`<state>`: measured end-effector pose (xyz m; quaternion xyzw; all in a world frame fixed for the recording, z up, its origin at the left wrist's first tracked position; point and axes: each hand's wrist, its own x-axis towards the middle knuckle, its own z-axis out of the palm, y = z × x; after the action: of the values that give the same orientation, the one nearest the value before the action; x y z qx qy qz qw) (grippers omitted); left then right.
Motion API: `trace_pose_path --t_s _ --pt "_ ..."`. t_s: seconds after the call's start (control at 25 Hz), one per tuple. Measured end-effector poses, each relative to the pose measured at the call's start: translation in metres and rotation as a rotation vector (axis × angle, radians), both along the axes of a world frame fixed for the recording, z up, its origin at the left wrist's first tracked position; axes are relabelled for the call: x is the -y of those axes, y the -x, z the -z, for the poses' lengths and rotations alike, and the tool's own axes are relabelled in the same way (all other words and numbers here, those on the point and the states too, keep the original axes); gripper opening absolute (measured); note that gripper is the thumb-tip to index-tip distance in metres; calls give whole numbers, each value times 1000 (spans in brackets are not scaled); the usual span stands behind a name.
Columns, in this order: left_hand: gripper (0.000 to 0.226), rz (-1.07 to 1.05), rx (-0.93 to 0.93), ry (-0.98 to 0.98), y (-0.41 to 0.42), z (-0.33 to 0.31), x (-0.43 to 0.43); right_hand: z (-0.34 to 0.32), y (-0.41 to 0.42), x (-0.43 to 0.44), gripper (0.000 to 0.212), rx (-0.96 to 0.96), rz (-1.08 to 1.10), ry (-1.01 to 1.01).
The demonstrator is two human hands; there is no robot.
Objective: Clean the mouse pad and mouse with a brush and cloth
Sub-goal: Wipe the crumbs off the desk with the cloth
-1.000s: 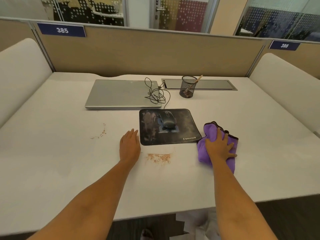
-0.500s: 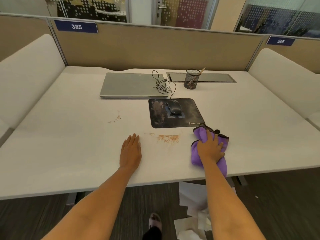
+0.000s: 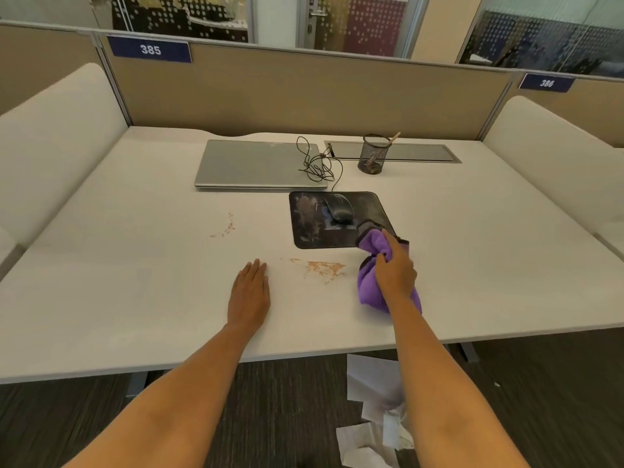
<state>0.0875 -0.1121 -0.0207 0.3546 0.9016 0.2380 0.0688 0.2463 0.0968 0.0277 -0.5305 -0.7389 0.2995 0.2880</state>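
A black mouse pad (image 3: 317,228) smeared with dust lies mid-table, and a dark wired mouse (image 3: 338,208) sits on its upper half. My right hand (image 3: 395,270) grips a bunched purple cloth (image 3: 369,282), lifted so that its top end overlaps the pad's near right corner. My left hand (image 3: 250,292) rests flat on the white table (image 3: 135,282), fingers straight, to the left of the pad. A brush handle (image 3: 393,137) sticks out of the black mesh cup (image 3: 373,154) behind the pad.
A closed silver laptop (image 3: 256,163) lies behind the pad with the mouse cable (image 3: 315,163) coiled on it. Brown crumbs (image 3: 324,267) are scattered in front of the pad and others (image 3: 227,228) lie further left. Crumpled paper (image 3: 374,417) is on the floor.
My right hand closed around the cloth, bunched it and lifted it toward the pad's near right corner. The view pulled back from the table. My left hand stayed flat.
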Motion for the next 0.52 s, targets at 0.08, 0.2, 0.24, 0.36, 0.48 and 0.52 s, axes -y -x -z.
trace_pose_path --t_s 0.08,0.2,0.24,0.36,0.48,0.52 --pt "47 -14 15 -8 1 1 -3 5 5 -10 38 176 -66 10" --pt "47 -26 31 -21 4 3 -5 8 17 -8 44 443 -169 -67" --pt "47 -29 28 -23 4 4 -5 8 19 -6 44 474 -212 -96" --pt "47 -33 22 -24 4 6 -5 10 20 10 41 407 -462 -151" --pt "47 -33 15 -26 4 7 -6 9 16 15 40 161 -591 -52" --pt "47 -29 8 -24 5 8 -6 6 17 10 39 54 -514 -14"
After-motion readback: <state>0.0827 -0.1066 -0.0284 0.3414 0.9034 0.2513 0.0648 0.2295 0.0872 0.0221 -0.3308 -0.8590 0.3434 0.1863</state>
